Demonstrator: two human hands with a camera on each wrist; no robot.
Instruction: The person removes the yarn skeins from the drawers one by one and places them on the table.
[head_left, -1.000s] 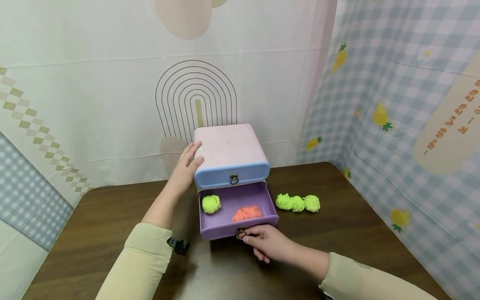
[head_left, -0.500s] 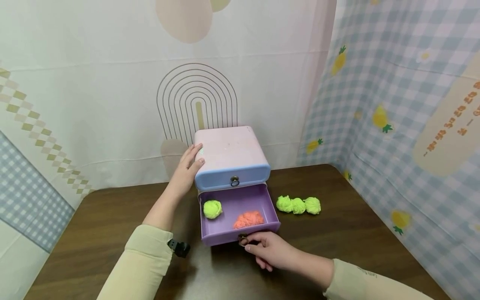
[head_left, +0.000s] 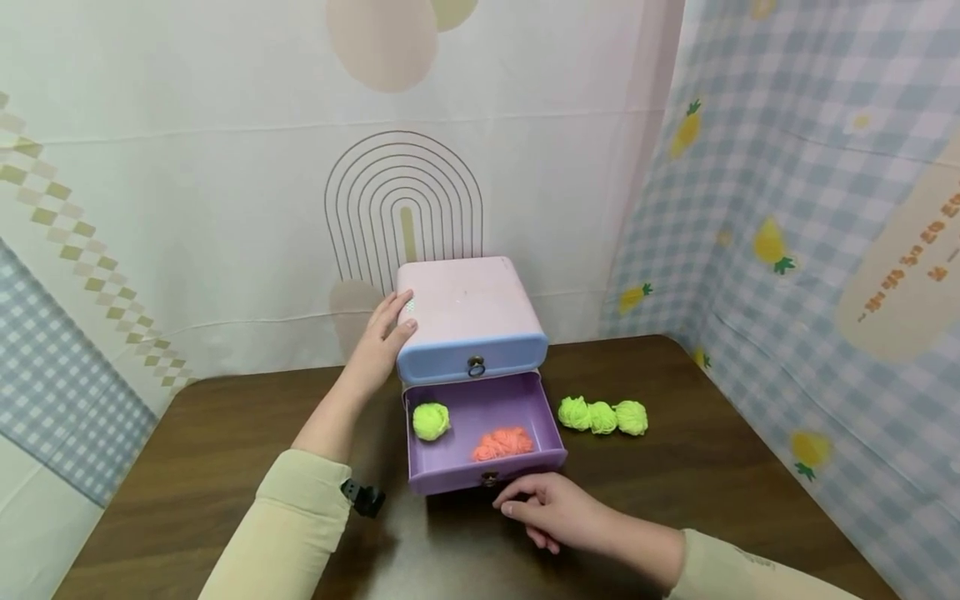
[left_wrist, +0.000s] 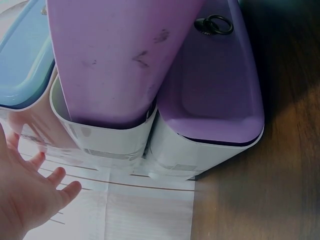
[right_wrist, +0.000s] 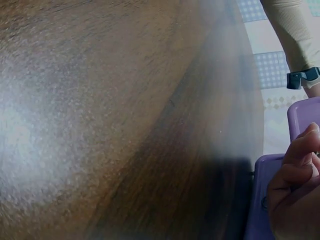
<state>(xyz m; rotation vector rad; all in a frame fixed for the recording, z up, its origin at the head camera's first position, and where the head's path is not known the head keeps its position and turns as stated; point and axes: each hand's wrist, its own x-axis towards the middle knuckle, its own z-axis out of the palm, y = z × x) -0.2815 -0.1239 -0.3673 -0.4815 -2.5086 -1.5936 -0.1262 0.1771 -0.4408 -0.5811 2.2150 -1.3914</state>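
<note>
The middle purple drawer (head_left: 450, 482) of a small chest is pulled out. Inside lie a green ball of yarn (head_left: 431, 422) at the left and an orange bundle of yarn (head_left: 504, 444) near the front. My left hand (head_left: 375, 348) rests on the left side of the pink chest top (head_left: 468, 300), fingers extended. Just right of the drawer's ring handle (head_left: 489, 478), my right hand (head_left: 557, 510) hangs with loosely bent fingers and nothing in them. The blue top drawer (head_left: 435, 364) is pushed in, as is the lower purple drawer (left_wrist: 215, 90) in the left wrist view.
Three green balls of yarn (head_left: 602, 417) lie in a row to the right of the chest on the brown wooden table (head_left: 225, 467). A white patterned cloth (head_left: 225, 208) hangs behind, and a checked cloth (head_left: 750, 183) hangs at the right.
The purple drawer has come out slightly toward me. My right hand has let go of its ring handle and moved a little right. My left hand stays on the chest.
</note>
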